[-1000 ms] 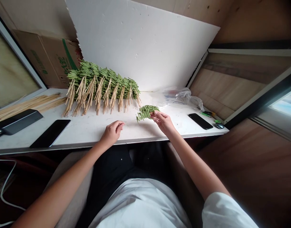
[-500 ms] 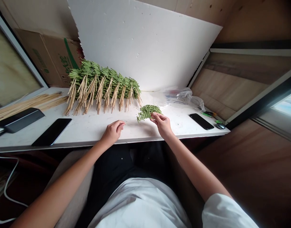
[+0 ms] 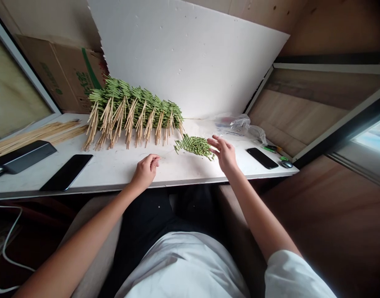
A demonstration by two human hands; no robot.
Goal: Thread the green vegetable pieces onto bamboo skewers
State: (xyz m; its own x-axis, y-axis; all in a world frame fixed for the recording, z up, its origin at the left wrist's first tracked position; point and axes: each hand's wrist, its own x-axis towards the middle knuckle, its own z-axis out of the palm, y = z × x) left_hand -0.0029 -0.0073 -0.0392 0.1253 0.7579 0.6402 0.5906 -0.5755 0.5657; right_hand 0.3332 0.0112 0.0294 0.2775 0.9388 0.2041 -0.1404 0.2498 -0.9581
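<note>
My left hand is closed near the front of the table, fingertips pinched on a thin pale bamboo skewer. The skewer runs right toward a loose heap of short green stalk pieces, like cut green beans. Whether any of the pieces are threaded on its far end is hard to make out. Just right of the heap, my right hand is open, fingers spread and holding nothing. Behind my left hand lies a stacked pile of filled skewers, their green pieces at the back and bare sticks pointing forward.
Bare bamboo skewers lie at the left, beside a black device and a dark phone. Another phone and a clear plastic bag are on the right. A white board stands behind the table.
My right hand has let go of the green pieces, moved right and opened. The green heap now shows spread out. My left hand has shifted slightly left.
</note>
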